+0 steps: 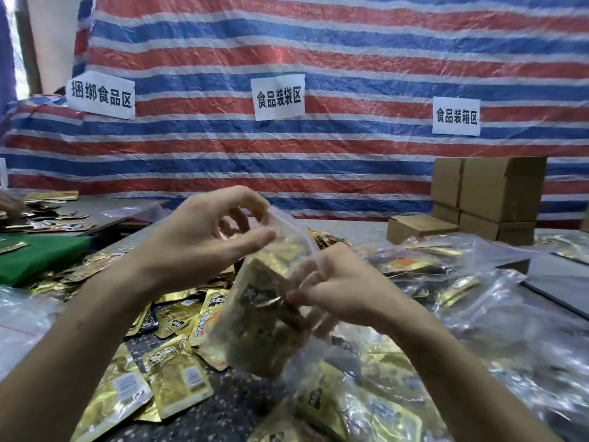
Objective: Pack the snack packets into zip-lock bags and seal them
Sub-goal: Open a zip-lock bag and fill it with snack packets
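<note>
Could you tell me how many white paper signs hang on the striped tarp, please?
3 signs: one left, one middle, one right above the cardboard boxes. None seems hidden.

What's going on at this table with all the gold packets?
A person is bagging snacks. Both hands hold a clear zip-lock bag already stuffed with gold snack packets: the left hand pinches its top edge, the right hand grips its side. Loose packets cover the table; filled bags lie to the right.

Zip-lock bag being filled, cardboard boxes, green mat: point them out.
zip-lock bag (255, 330), head view, packet-filled middle.
cardboard boxes (500, 189), head view, front of the tallest box.
green mat (41, 256), head view, top surface.
</note>
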A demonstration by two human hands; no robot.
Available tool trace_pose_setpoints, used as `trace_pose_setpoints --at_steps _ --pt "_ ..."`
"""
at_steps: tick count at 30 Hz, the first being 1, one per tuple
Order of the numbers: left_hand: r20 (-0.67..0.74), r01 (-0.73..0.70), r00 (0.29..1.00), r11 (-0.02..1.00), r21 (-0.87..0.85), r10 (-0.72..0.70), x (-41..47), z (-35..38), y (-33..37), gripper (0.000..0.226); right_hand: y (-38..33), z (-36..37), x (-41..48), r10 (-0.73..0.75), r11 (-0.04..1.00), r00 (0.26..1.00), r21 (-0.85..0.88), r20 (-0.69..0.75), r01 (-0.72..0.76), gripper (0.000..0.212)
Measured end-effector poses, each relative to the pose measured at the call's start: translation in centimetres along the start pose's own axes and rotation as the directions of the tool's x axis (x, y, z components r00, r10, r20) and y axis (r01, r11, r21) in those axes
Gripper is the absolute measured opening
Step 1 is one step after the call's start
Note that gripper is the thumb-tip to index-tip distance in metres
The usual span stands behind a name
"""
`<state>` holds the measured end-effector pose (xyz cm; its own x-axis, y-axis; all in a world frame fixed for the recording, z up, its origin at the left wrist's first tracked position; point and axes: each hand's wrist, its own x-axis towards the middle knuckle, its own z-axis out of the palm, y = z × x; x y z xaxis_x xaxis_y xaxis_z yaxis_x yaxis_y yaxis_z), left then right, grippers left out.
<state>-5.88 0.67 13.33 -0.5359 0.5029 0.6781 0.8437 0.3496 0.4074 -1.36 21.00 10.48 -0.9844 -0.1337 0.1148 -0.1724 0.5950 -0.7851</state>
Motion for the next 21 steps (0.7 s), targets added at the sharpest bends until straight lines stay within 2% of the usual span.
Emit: trace_pose_setpoints --at_steps 3,5,6,8,9,10,11,12,13,14,15,16,21 --pt "-0.019 0.026 0.999 0.999 0.034 -0.026 0.2 0.3 -0.2 0.051 -0.2 -2.3 -0.1 0.028 0.921 0.970 0.382 -0.243 0.069 0.004" --pt "0.026 0.037 0.999 0.998 0.044 -0.039 0.1 0.7 -0.3 0.049 0.4 -4.3 0.1 0.023 0.847 0.874 0.473 -0.486 0.241 0.005" --pt "0.055 0.043 0.997 0.998 0.043 -0.045 0.1 1.1 -0.3 0.049 1.0 -5.4 0.2 -0.004 0.854 0.779 0.403 -0.627 0.328 0.010" --pt "0.116 0.035 0.992 0.998 0.051 -0.040 0.0 1.8 -0.3 0.048 2.4 -7.5 0.2 -0.176 0.911 0.503 0.054 -0.846 0.410 0.019" --pt "0.142 0.017 0.990 0.998 0.067 -0.026 -0.1 2.2 -0.2 0.046 3.4 -8.5 0.1 -0.302 0.915 0.387 -0.151 -0.871 0.374 0.024" --pt "0.160 -0.004 0.987 0.997 0.082 -0.009 -0.1 2.6 -0.2 0.045 4.3 -9.4 0.0 -0.402 0.908 0.350 -0.318 -0.846 0.272 0.028" --pt "0.172 -0.018 0.985 0.996 0.089 0.003 -0.1 2.9 -0.2 0.045 5.2 -10.2 -0.1 -0.434 0.897 0.410 -0.424 -0.802 0.121 0.033" --pt "0.185 -0.024 0.983 0.996 0.089 0.007 -0.1 3.2 -0.2 0.047 6.0 -10.8 -0.2 -0.365 0.881 0.547 -0.469 -0.753 -0.059 0.036" --pt "0.199 -0.023 0.980 0.995 0.092 0.004 0.0 3.5 -0.2 0.049 6.6 -11.2 -0.2 -0.204 0.845 0.690 -0.481 -0.695 -0.235 0.035" --pt "0.212 -0.023 0.977 0.995 0.101 0.001 0.0 3.7 -0.2 0.051 7.0 -11.3 -0.4 -0.016 0.804 0.781 -0.473 -0.624 -0.361 0.030" --pt "0.224 -0.026 0.975 0.994 0.108 0.002 -0.1 3.8 -0.1 0.051 7.1 -11.2 -0.6 0.115 0.779 0.820 -0.461 -0.561 -0.424 0.025" --pt "0.235 -0.032 0.972 0.993 0.112 0.004 -0.1 3.9 -0.1 0.050 6.9 -11.2 -0.8 0.165 0.776 0.830 -0.449 -0.532 -0.443 0.022" --pt "0.274 -0.042 0.962 0.992 0.116 0.008 -0.1 4.4 0.1 0.041 4.9 -11.2 -1.4 0.117 0.803 0.848 -0.453 -0.518 -0.387 0.011"
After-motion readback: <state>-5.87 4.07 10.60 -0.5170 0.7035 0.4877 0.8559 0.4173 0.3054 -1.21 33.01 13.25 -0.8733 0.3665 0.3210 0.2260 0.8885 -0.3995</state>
